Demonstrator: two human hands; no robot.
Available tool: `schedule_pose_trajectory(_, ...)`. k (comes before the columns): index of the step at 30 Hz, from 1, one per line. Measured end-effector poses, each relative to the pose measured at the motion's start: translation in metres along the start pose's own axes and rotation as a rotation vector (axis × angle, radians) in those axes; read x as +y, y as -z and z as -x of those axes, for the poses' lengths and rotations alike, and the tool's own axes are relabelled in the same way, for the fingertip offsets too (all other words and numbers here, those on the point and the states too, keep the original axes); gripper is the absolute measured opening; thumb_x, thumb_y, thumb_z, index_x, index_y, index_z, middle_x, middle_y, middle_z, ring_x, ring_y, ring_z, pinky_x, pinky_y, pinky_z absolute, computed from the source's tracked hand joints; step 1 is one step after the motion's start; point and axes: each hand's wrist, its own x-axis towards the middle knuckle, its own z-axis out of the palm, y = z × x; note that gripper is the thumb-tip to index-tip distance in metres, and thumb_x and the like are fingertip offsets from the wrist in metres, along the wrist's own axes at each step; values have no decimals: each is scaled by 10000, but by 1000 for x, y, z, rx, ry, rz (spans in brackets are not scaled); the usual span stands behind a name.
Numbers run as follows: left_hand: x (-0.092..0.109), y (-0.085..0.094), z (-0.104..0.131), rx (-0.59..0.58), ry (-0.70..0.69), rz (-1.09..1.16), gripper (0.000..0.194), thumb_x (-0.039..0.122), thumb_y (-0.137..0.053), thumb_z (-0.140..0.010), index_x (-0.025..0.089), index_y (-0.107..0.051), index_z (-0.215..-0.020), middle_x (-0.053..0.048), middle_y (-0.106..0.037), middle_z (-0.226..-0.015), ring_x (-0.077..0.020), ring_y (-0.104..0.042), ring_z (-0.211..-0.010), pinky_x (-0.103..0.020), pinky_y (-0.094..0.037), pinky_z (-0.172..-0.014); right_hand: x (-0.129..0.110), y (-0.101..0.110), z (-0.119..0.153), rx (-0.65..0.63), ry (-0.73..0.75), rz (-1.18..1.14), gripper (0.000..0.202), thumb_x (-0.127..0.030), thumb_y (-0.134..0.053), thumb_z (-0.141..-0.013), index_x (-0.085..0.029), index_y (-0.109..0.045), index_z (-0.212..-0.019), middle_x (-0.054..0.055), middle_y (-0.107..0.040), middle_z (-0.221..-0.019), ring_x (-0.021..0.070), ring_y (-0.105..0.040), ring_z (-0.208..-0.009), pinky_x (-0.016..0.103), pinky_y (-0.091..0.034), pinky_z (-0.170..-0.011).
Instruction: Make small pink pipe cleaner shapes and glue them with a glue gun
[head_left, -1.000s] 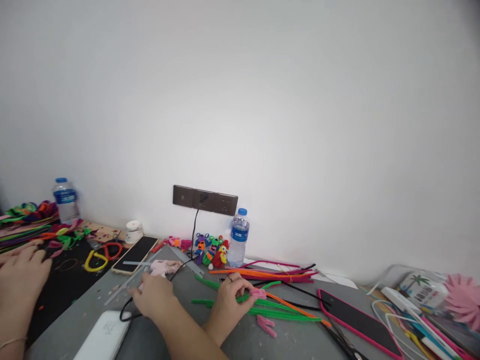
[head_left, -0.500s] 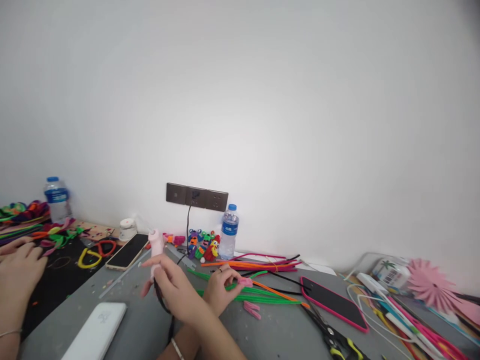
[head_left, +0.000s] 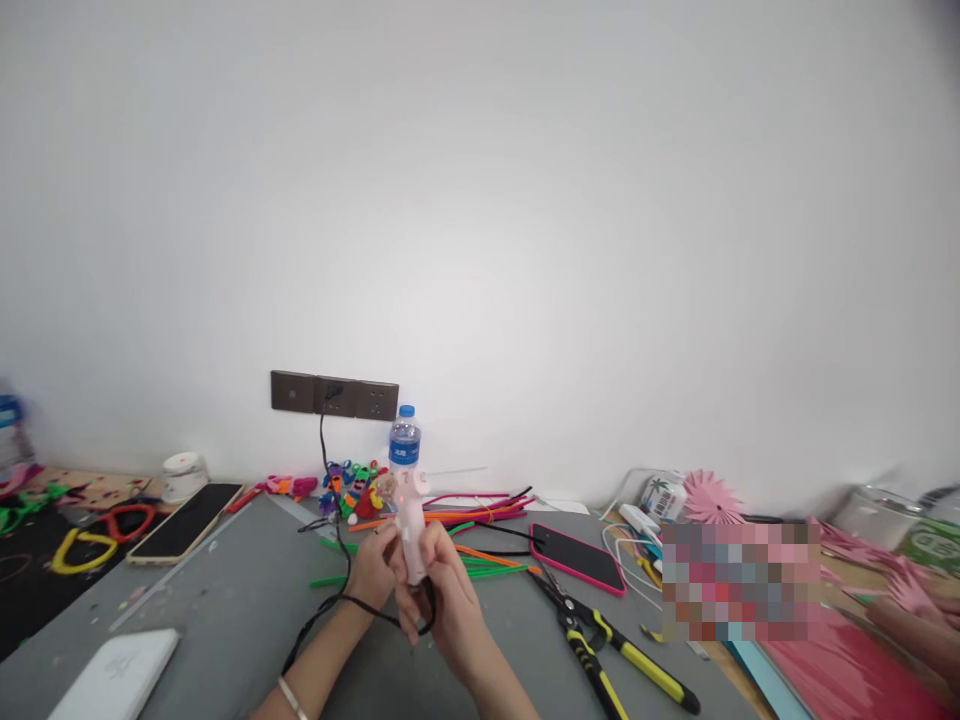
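Note:
A pale pink glue gun (head_left: 412,540) with a black cord stands upright in front of me, a thin clear stick jutting to the right from its top. My right hand (head_left: 452,595) is closed round its lower part. Close against its left side is my left hand (head_left: 377,568), fingers bent and partly behind the gun; what they pinch, if anything, is hidden. Green pipe cleaners (head_left: 491,572) and orange ones lie behind both hands. Small coloured figures (head_left: 360,492) and a water bottle (head_left: 405,440) are at the wall.
Black-yellow pliers (head_left: 592,640) and a pink-cased phone (head_left: 577,558) lie to the right. At the left are a white power bank (head_left: 116,672), another phone (head_left: 186,522) and yellow-handled scissors (head_left: 82,552). A person's hand (head_left: 915,640) is at the far right, near red sheets.
The view has turned right. My right hand has brought the glue gun beside my left hand, and my arms are no longer crossed. The pink piece in my left hand is now out of sight.

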Motion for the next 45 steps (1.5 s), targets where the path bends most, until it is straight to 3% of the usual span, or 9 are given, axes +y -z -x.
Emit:
schedule_pose_trajectory(2,3,-1,-1,-28,-5,-4,187,337,-654,-794,152,-652,-778,1,-625,-724,-127,-569,-597,-250,-486,-551,2,8,11,10,-8,-61,283,-438,-548,-853,-239,-364,-772,-48,-495,-726,43,-315,-396,139,-331,-314)
schedule_pose_trajectory(4,6,-1,-1,-24,0,-10,230,329,-685,-655,171,-569,-535,51,-483,-505,-94,-433,-449,-204,-359,-435,6,13,21,23,-13,-69,296,-478,-547,-861,-237,-388,-795,-47,-493,-726,39,-312,-410,134,-337,-330)
schedule_pose_trajectory(7,12,-1,-1,2,18,-9,276,328,-661,-574,181,-477,-430,65,-396,-447,-87,-367,-420,-192,-280,-416,13,15,34,38,-27,-45,299,-514,-555,-856,-252,-423,-917,-50,-488,-735,37,-301,-419,143,-357,-353)
schedule_pose_trajectory(13,16,1,0,-11,79,54,298,444,-629,-689,153,-677,-643,58,-399,-471,-95,-362,-429,-190,-292,-418,17,20,42,182,32,18,330,-537,-539,-856,-283,-365,-974,-61,-514,-718,36,-285,-394,143,-274,-371)
schedule_pose_trajectory(18,4,4,-1,-1,172,165,376,500,-680,-683,126,-712,-705,59,-380,-491,-101,-363,-461,-199,-295,-440,17,33,37,231,103,63,438,-613,-601,-753,-252,-403,-901,-62,-520,-633,51,-308,-348,173,-260,-348)
schedule_pose_trajectory(23,3,10,-2,8,155,183,391,521,-672,-702,136,-723,-746,51,-402,-514,-113,-395,-503,-203,-334,-477,4,39,39,336,119,83,400,-509,-623,-797,-210,-505,-1033,-57,-490,-568,70,-336,-373,204,-241,-392)
schedule_pose_trajectory(29,23,15,-5,38,51,116,359,513,-674,-702,156,-710,-693,42,-440,-529,-112,-424,-480,-200,-360,-457,4,49,44,368,86,45,521,-475,-630,-819,-190,-469,-1226,-61,-467,-569,84,-374,-412,212,-245,-431)
schedule_pose_trajectory(38,16,14,-4,30,-38,-20,310,467,-634,-764,167,-705,-725,43,-440,-549,-102,-431,-453,-192,-367,-438,42,75,51,366,-86,144,628,-707,-550,-748,-154,-553,-1046,-132,-301,-375,44,-134,-304,181,-166,-323)
schedule_pose_trajectory(45,16,17,-7,51,-116,-90,297,448,-640,-761,165,-717,-712,38,-456,-522,-105,-441,-452,-190,-346,-434,47,70,55,408,-173,223,577,-729,-554,-723,-169,-575,-857,-127,-315,-314,27,-137,-261,150,-143,-280)
